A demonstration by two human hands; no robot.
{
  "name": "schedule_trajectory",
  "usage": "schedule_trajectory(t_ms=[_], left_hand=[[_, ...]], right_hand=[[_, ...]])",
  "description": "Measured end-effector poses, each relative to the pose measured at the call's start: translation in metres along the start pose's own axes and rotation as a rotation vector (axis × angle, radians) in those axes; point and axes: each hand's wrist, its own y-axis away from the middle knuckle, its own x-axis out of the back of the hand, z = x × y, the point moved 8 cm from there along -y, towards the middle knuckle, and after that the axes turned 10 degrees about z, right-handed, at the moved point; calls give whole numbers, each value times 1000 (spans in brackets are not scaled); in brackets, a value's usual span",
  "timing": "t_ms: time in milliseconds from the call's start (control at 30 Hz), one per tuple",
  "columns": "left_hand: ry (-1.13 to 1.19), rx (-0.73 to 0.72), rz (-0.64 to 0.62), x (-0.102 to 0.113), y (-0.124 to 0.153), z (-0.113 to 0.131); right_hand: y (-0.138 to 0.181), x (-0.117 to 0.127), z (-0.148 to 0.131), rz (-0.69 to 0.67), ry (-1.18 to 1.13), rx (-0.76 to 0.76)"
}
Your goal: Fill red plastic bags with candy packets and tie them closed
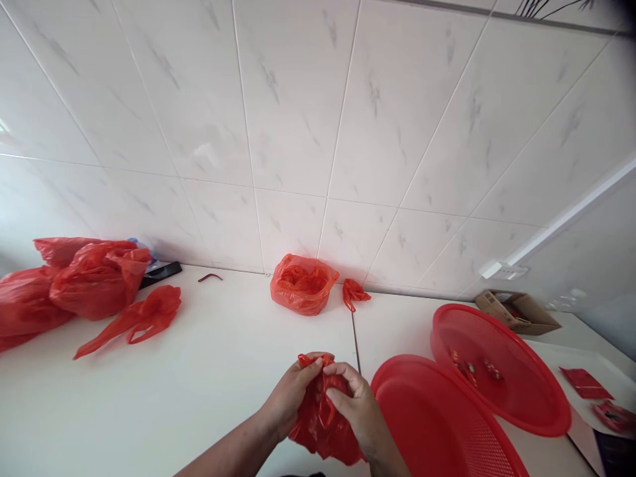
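Between my two hands is a red plastic bag [325, 424], its gathered top and handle loops uppermost and its body hanging below. My left hand [291, 397] grips the bag's top from the left, thumb bent over the plastic. From the right, my right hand [355, 404] pinches the same bunched plastic between thumb and fingers. What the bag contains, if anything, I cannot make out. Just right of my right hand lies the near red basket [422, 411]. Beyond my hands, against the wall, sits an open red bag [304, 285] stuffed with crumpled red plastic.
Filled red bags [99, 278] are piled at the left, beside a loose red bag [149, 315] and a black object [161, 273]. A small crumpled red bag [354, 293] lies near the wall. The far red basket [527, 371] holds several small wrapped pieces; a cardboard box [539, 321] stands behind it.
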Motion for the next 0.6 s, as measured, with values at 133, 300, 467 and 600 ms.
schedule_trajectory(t_ms=[133, 300, 467, 600], left_hand=[[-220, -136, -10, 3, 6, 3], [-512, -269, -97, 5, 2, -18], [-571, -270, -172, 2, 0, -16], [-678, -334, -176, 2, 8, 7]], right_hand=[[-18, 10, 8, 268, 134, 114], [-28, 12, 29, 355, 85, 0], [-15, -1, 28, 97, -131, -91], [-3, -2, 22, -46, -489, -122]])
